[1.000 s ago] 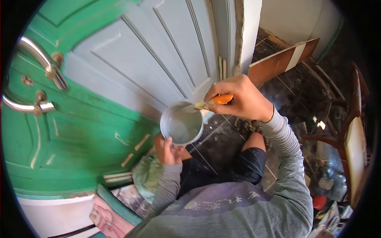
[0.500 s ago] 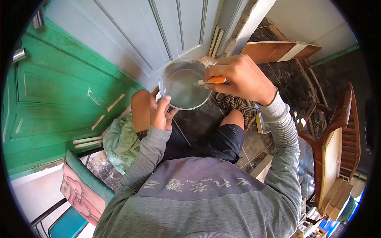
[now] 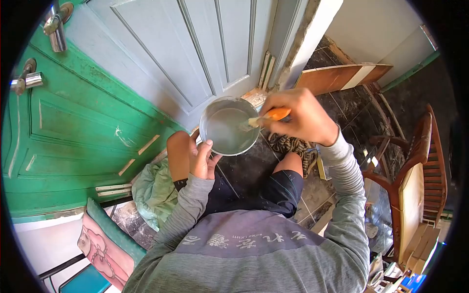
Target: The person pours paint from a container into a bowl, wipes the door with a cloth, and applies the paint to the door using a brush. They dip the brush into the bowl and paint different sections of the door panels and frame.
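My left hand (image 3: pixel 200 157) grips a round paint container (image 3: pixel 202 128) by its near left rim, thumb over the edge. Greyish liquid (image 3: pixel 225 131) fills its lower part. In my right hand (image 3: pixel 304 116) is a paintbrush (image 3: pixel 277 114) with an orange handle, pinched between thumb and fingers. The brush's pale bristle end points left, over the container's right rim. Whether the bristle tip touches the liquid is hard to make out.
A grey panelled door (image 3: pixel 161 49) stands ahead, beside a green door (image 3: pixel 78 127) with metal handles on the left. Green cloth (image 3: pixel 154 188) and a striped cloth (image 3: pixel 293 146) lie near my knees. A wooden chair (image 3: pixel 415 180) and a brown board (image 3: pixel 337 78) are to the right.
The container and both hands now appear slightly lower in view, as do the surroundings. The brush has tilted, with its orange handle raised and more of it showing.
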`<state>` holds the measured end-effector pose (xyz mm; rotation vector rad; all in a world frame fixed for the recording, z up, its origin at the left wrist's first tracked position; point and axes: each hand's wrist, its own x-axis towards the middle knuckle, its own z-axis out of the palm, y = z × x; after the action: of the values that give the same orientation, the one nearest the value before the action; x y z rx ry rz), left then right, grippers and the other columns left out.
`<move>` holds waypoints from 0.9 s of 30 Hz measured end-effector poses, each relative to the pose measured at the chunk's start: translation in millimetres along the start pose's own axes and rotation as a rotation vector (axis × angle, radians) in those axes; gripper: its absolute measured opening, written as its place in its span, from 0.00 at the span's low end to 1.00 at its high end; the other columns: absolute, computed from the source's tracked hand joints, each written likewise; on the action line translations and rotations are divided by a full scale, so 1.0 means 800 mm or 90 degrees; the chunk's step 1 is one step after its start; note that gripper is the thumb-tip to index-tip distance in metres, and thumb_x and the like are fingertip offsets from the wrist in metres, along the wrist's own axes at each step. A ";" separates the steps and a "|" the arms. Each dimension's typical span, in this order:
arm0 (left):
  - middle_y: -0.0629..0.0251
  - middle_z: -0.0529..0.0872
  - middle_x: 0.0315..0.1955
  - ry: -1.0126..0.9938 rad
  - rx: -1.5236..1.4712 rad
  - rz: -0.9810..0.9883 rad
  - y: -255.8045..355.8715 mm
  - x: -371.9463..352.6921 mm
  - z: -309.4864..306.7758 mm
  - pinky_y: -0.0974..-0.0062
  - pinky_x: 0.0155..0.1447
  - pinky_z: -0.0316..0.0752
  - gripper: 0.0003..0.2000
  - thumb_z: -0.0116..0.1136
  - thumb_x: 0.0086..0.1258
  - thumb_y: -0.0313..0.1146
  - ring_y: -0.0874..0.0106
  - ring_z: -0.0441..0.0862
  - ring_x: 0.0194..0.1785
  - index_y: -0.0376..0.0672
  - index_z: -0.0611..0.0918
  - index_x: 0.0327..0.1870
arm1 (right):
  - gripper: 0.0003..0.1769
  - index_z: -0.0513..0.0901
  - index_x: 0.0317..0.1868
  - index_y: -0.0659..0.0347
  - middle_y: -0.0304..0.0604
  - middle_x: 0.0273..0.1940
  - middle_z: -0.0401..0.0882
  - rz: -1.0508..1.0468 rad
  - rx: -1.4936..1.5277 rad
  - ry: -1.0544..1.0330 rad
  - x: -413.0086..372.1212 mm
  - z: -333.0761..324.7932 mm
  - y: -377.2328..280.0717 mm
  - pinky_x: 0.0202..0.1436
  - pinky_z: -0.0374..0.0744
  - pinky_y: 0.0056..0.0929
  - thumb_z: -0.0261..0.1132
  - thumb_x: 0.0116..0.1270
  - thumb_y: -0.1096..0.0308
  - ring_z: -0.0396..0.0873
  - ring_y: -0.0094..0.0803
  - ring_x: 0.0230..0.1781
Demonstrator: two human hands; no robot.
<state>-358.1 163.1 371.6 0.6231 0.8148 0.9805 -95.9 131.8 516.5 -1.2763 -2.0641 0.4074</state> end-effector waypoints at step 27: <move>0.64 0.75 0.60 0.021 0.046 -0.015 -0.018 0.016 -0.013 0.61 0.54 0.83 0.31 0.61 0.64 0.36 0.66 0.77 0.60 0.53 0.64 0.69 | 0.08 0.80 0.34 0.64 0.45 0.26 0.80 0.239 0.156 0.345 -0.072 0.062 0.018 0.34 0.77 0.24 0.71 0.57 0.72 0.81 0.25 0.27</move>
<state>-356.1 169.7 350.9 0.6594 0.8883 0.9452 -102.4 92.1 450.6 -1.4318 -1.2881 0.4098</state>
